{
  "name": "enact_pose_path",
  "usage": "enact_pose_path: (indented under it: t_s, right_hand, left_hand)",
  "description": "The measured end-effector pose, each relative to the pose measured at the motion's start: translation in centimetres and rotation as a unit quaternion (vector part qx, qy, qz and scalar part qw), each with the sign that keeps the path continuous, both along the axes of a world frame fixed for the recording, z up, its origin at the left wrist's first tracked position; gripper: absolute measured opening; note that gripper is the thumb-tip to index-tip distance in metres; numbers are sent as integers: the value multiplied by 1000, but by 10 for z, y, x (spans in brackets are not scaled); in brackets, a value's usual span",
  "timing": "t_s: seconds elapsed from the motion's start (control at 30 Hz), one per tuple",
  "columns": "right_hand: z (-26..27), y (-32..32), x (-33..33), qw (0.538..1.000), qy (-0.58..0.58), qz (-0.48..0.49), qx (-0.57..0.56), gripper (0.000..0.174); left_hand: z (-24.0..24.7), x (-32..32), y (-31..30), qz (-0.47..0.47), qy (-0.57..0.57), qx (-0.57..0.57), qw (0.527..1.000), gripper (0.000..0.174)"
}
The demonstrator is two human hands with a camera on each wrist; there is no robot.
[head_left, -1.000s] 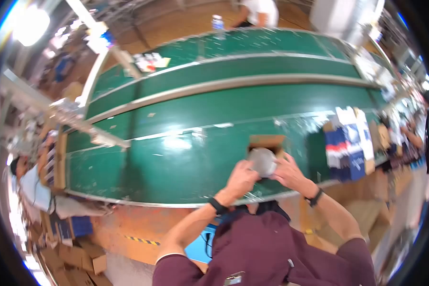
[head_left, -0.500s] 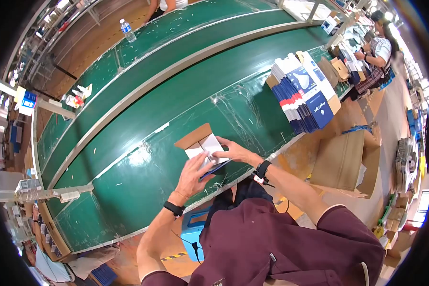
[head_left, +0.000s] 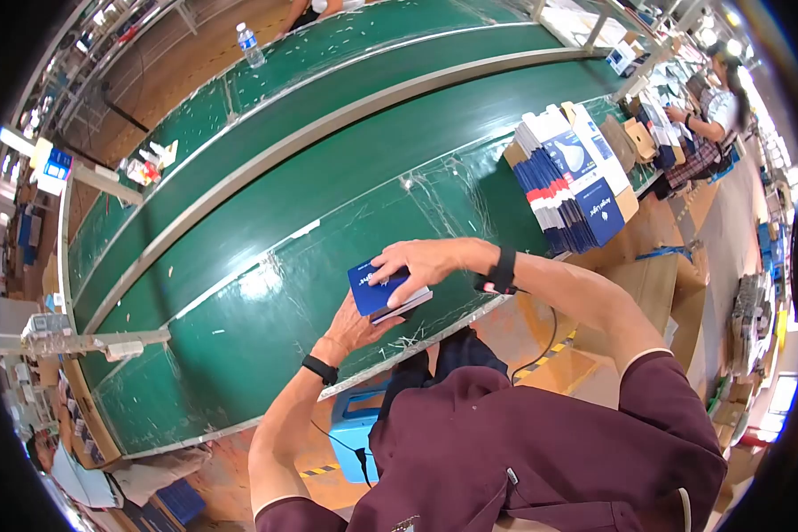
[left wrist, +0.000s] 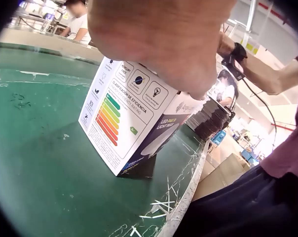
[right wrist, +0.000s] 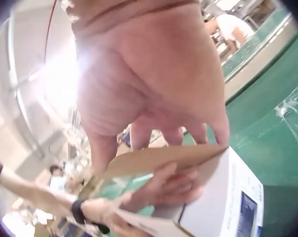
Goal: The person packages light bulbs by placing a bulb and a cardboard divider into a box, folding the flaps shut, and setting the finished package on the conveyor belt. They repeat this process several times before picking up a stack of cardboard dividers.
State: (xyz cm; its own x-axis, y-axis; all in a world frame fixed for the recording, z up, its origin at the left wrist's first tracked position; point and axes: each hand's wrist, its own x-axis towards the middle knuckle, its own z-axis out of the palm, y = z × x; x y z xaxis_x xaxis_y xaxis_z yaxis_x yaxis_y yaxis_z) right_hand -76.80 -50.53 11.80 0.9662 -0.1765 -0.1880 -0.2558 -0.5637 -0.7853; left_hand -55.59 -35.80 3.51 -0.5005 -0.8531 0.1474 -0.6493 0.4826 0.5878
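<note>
A light bulb box stands on the green table, its white side printed with an energy rating chart. My left hand holds this box at its left and near sides; its fingertips are partly hidden. Over the top reaches my right hand, with fingers and thumb spread across the blue lid flap and pressing on it. From the right wrist, the flap's brown inner face is seen slanting over the white box, with the left hand's blurred fingers close beside the opening.
To the right stands a stack of flattened blue-and-white boxes. A large cardboard carton is below the table edge. Beyond the work strip runs a long rail. A water bottle stands farther back. Plastic scraps lie near the edge.
Half a second ago the lid flap stood up and both hands were at the white inner flaps. The lid is now folded over, with the right hand on top and the left at the side.
</note>
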Motion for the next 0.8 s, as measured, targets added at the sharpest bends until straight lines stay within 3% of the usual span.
enact_pose_path:
  t_s: [0.07, 0.17, 0.2, 0.27, 0.43, 0.47, 0.57, 0.6, 0.7, 0.8]
  right_hand:
    - [-17, 18, -10, 984, -73, -38, -156, 49]
    - [-33, 22, -19, 978, -132, -42, -153, 48]
    - [-34, 23, -22, 984, -136, -63, -101, 43]
    - [-43, 26, -26, 981, -151, -69, -97, 40]
    - [-60, 31, -27, 982, -159, -100, -34, 31]
    - [-64, 27, -28, 990, -125, -52, -25, 25]
    - [-73, 28, -29, 991, -130, -21, -14, 36]
    - [-76, 25, -30, 993, -116, 4, -9, 49]
    - [-73, 8, -46, 986, -158, 16, 50, 44]
    - [-84, 3, -65, 981, -169, 56, -79, 41]
  left_hand:
    - [8, -5, 2, -12, -18, -66, 998, 71]
    - [5, -4, 10, 16, -2, -66, 998, 66]
    - [4, -7, 15, 41, 15, -31, 999, 62]
    - [-4, -11, 24, 105, 40, -99, 989, 61]
    - [-37, -34, 68, 364, 169, -140, 905, 64]
    - [-34, -39, 72, 378, 178, -93, 904, 62]
    - [-32, -33, 63, 295, 119, -80, 945, 62]
    - [-31, -31, 63, 302, 129, -47, 943, 67]
    - [-34, -26, 63, 296, 113, -31, 948, 68]
    - [-29, -26, 55, 310, 127, -24, 942, 68]
